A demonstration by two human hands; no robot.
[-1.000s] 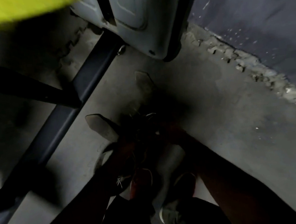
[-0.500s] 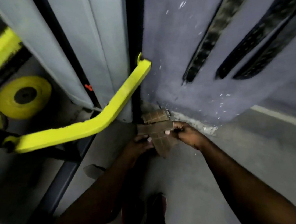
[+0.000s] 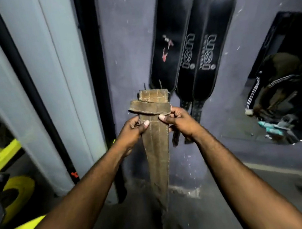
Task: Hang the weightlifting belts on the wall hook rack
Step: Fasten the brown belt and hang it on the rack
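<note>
A worn brown weightlifting belt point(image 3: 156, 151) hangs straight down in front of me, its buckle end up and its tail near the floor. My left hand point(image 3: 133, 131) pinches its left edge just under the strap loop. My right hand point(image 3: 179, 119) pinches the right edge at the same height. Behind it, black weightlifting belts point(image 3: 185, 45) with white lettering hang flat on the purple wall point(image 3: 126, 42). The hooks that carry them lie above the frame.
A pale column with black edging point(image 3: 59, 86) stands at the left. Yellow gym equipment parts point(image 3: 14, 188) sit at the lower left. A mirror point(image 3: 288, 81) leans on the wall at the right. Grey concrete floor point(image 3: 267, 204) lies below.
Both hands have lifted the brown belt from floor level to chest height in front of the wall. My view has swung up from the floor to the hanging black belts.
</note>
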